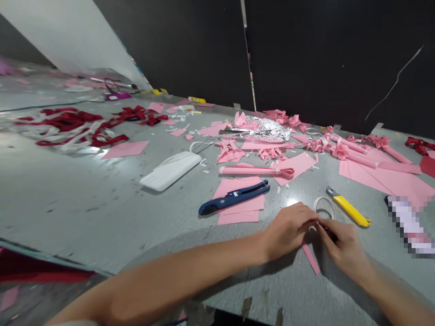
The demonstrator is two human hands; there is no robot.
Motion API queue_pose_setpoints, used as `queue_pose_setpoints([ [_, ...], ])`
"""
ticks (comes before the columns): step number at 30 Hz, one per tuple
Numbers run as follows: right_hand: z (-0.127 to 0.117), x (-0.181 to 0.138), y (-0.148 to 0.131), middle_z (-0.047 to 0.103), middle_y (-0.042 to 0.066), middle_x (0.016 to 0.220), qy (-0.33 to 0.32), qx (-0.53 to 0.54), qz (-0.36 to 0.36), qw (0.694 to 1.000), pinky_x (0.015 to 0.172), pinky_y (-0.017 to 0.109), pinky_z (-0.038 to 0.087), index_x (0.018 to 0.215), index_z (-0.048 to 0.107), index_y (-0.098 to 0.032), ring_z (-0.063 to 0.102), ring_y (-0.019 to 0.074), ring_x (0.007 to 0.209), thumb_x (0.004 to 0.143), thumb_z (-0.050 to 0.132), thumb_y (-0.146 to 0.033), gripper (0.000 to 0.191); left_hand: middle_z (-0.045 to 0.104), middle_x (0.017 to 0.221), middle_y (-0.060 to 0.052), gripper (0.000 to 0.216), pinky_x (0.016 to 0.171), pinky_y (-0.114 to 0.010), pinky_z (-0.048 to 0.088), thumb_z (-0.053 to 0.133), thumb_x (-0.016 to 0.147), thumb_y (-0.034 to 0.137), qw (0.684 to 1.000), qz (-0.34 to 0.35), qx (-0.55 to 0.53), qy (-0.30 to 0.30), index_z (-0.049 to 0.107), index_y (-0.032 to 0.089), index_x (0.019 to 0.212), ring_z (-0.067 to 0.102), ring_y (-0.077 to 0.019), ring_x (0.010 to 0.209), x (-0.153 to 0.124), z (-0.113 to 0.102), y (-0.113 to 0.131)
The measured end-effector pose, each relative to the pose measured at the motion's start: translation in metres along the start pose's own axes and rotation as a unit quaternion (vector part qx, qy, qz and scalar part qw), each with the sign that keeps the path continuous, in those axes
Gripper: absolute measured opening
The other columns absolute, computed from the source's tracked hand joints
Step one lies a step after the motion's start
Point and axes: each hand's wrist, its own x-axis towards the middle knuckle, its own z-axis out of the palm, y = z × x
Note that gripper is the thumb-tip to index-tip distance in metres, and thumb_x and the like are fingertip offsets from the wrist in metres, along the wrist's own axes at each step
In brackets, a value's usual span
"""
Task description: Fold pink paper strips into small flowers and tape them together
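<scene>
My left hand [288, 228] and my right hand [343, 244] meet near the front of the grey table [84, 199], fingertips pinched together on a tape roll [324, 206] that stands on edge between them. A narrow pink paper strip [311, 258] lies on the table just under the hands. A yellow utility knife [348, 210] lies right behind the right hand. Blue-handled scissors [234, 198] rest on pink paper sheets [239, 199] to the left of my left hand.
A rolled pink paper tube [254, 171], crumpled foil [268, 129], pink paper flowers [319, 145] and scraps cover the middle and right. A white oblong case [170, 170] lies left of centre. Red ribbon pieces [78, 124] lie at far left. Dark wall panels stand behind.
</scene>
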Motion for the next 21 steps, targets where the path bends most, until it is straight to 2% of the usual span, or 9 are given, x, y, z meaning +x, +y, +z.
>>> queue_pose_setpoints([
  [3,0.006,-0.001,-0.002,0.08,0.007,0.078,0.047,-0.033,-0.02,0.998,0.059,0.034,0.051,0.114,0.08,-0.022,0.073,0.0211,0.06,0.115,0.051,-0.032,0.031,0.081,0.098,-0.007,0.016,0.087,-0.036,0.061,0.061,0.108,0.014,0.998,-0.043,-0.04,0.036,0.076,0.02,0.108,0.075,-0.0214,0.092,0.006,0.003,0.0],
  [6,0.008,-0.003,-0.005,0.077,0.007,0.076,0.073,-0.081,-0.054,0.993,0.059,0.033,0.049,0.11,0.078,-0.021,0.071,0.0205,0.061,0.116,0.049,-0.026,0.03,0.082,0.099,-0.007,0.016,0.089,-0.038,0.062,0.063,0.104,0.013,0.992,-0.078,-0.061,0.082,0.078,0.02,0.104,0.075,-0.0222,0.094,0.014,-0.003,-0.01],
  [9,0.006,0.0,-0.002,0.073,0.006,0.073,0.069,-0.121,-0.09,0.986,0.058,0.033,0.047,0.105,0.078,-0.02,0.066,0.0194,0.058,0.116,0.049,-0.022,0.03,0.084,0.099,-0.007,0.008,0.093,-0.043,0.064,0.072,0.099,0.019,0.965,-0.174,-0.104,0.164,0.08,0.019,0.099,0.078,-0.0234,0.093,0.021,-0.015,-0.028],
  [11,0.004,0.005,0.006,0.074,0.007,0.077,0.046,-0.141,-0.093,0.985,0.06,0.034,0.048,0.106,0.079,-0.019,0.068,0.0207,0.062,0.115,0.05,-0.021,0.03,0.085,0.1,-0.008,0.009,0.094,-0.044,0.065,0.079,0.094,0.025,0.944,-0.22,-0.148,0.194,0.081,0.018,0.099,0.079,-0.0246,0.093,0.023,-0.02,-0.036],
  [14,0.001,0.016,0.023,0.082,0.012,0.099,0.034,-0.141,-0.043,0.988,0.074,0.039,0.058,0.115,0.081,-0.022,0.077,0.0267,0.084,0.111,0.053,-0.019,0.028,0.086,0.104,-0.01,0.016,0.095,-0.046,0.068,0.082,0.092,0.03,0.939,-0.234,-0.186,0.171,0.084,0.019,0.105,0.081,-0.0255,0.094,0.022,-0.02,-0.037],
  [17,-0.002,0.023,0.031,0.079,0.014,0.134,0.084,-0.081,0.013,0.993,0.101,0.053,0.061,0.124,0.081,-0.025,0.076,0.034,0.119,0.105,0.058,-0.021,0.029,0.087,0.104,-0.011,0.015,0.095,-0.048,0.069,0.08,0.095,0.029,0.945,-0.226,-0.192,0.138,0.084,0.02,0.106,0.081,-0.0256,0.093,0.017,-0.015,-0.032],
  [19,-0.005,0.024,0.026,0.077,0.015,0.138,0.111,-0.022,0.043,0.993,0.098,0.053,0.063,0.123,0.081,-0.025,0.074,0.0345,0.124,0.105,0.062,-0.027,0.026,0.087,0.103,-0.01,0.014,0.093,-0.048,0.069,0.079,0.096,0.03,0.948,-0.226,-0.19,0.122,0.084,0.02,0.105,0.082,-0.0256,0.093,0.015,-0.013,-0.028],
  [21,-0.006,0.022,0.016,0.08,0.015,0.126,0.106,0.044,0.062,0.992,0.079,0.043,0.064,0.116,0.082,-0.024,0.076,0.0306,0.107,0.106,0.065,-0.032,0.021,0.087,0.101,-0.01,0.015,0.09,-0.046,0.07,0.08,0.097,0.03,0.952,-0.222,-0.183,0.103,0.083,0.02,0.107,0.082,-0.0257,0.093,0.013,-0.012,-0.025],
])
